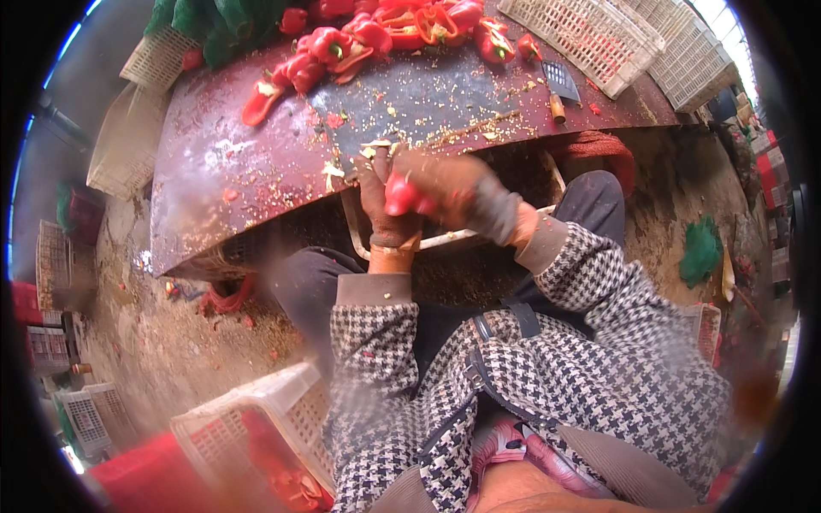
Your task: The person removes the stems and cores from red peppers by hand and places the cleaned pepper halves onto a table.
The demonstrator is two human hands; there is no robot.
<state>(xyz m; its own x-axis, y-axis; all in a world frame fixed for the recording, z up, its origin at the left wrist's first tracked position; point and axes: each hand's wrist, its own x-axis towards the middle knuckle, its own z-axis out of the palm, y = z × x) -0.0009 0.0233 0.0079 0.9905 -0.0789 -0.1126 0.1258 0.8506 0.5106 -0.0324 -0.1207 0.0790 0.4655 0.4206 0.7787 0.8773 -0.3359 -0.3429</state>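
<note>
Before my body, at the table's near edge, a red bell pepper [403, 195] is in my left hand [378, 215], which wears a brown work glove. The right hand [458, 189], in a similar glove with a grey cuff, is blurred and crosses over the pepper from the right. Its fingers hide part of the pepper, and whatever they may grip cannot be seen. Just beyond the hands, pale pepper core scraps [375, 147] lie at the table edge. Across the dark red table [211, 154], a pile of red peppers [365, 38] holds whole and cut-up pieces.
A perforated metal scraper [560, 82] with a wooden handle lies at the right. Pale plastic crates [590, 42] stand on the table's far right. Beside me on the left, another crate [256, 410] holds red pepper pieces. Green mesh sacks [224, 25] sit far left.
</note>
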